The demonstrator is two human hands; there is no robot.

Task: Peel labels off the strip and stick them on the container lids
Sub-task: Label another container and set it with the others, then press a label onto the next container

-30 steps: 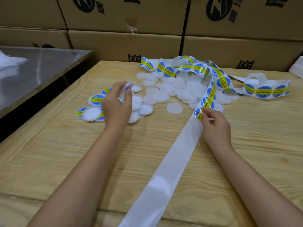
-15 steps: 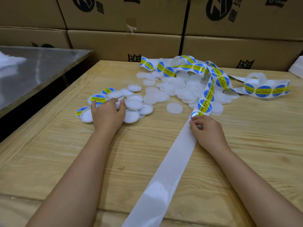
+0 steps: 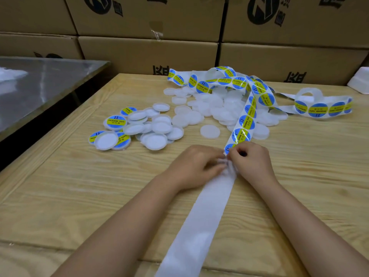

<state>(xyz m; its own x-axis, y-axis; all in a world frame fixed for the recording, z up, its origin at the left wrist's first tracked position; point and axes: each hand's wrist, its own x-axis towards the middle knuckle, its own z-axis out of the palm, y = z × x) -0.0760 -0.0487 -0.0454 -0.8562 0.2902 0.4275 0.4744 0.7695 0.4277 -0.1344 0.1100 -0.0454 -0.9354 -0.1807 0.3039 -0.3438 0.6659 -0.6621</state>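
Observation:
A long white backing strip (image 3: 201, 220) runs from the table's near edge to a tangle of blue-and-yellow round labels (image 3: 246, 121) at the back. My right hand (image 3: 251, 162) pinches the strip at the nearest label (image 3: 229, 147). My left hand (image 3: 196, 166) lies on the bare strip beside it, fingertips meeting the right hand's; whether they pinch the strip is hidden. Labelled white lids (image 3: 115, 121) and plain lids (image 3: 155, 140) lie in a pile to the left. More plain lids (image 3: 209, 131) are heaped under the strip behind.
The wooden table (image 3: 79, 192) has a raised edge on the left. A steel table (image 3: 40, 82) stands beyond a gap at left. Stacked cardboard boxes (image 3: 149, 54) form a wall behind. A white foam piece (image 3: 359, 80) sits at the far right.
My left hand left the lid pile and moved right onto the strip beside my right hand. A second ago it held a lid up; that lid now lies in the pile.

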